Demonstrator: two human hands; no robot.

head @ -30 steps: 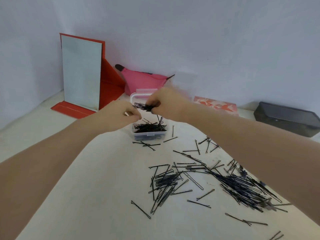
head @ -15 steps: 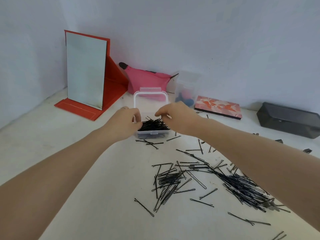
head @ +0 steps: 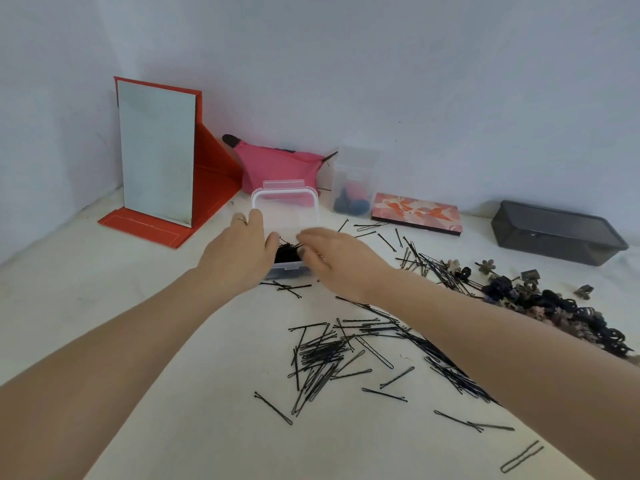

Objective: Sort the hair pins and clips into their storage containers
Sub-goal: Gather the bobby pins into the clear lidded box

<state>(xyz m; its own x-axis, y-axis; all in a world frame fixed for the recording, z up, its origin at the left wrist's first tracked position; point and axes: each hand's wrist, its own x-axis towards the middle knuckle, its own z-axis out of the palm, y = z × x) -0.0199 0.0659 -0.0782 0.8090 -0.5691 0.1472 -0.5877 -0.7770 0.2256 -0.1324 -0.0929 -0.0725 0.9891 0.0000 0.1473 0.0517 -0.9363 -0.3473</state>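
White tabletop (head: 138, 341), both hands (head: 242, 258) lowered onto pin box (head: 289, 270)

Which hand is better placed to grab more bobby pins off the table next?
Right. The right hand is nearer the loose bobby pins; the left hand rests against the clear container.

Pale blue-grey walls (head: 381, 64) meet a white table (head: 104, 306).

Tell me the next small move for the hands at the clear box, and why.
Probably draw the right hand back to the loose pins and gather another bunch. Both hands, the left hand too, are at the open clear box, which already holds pins, while many pins lie on the table.
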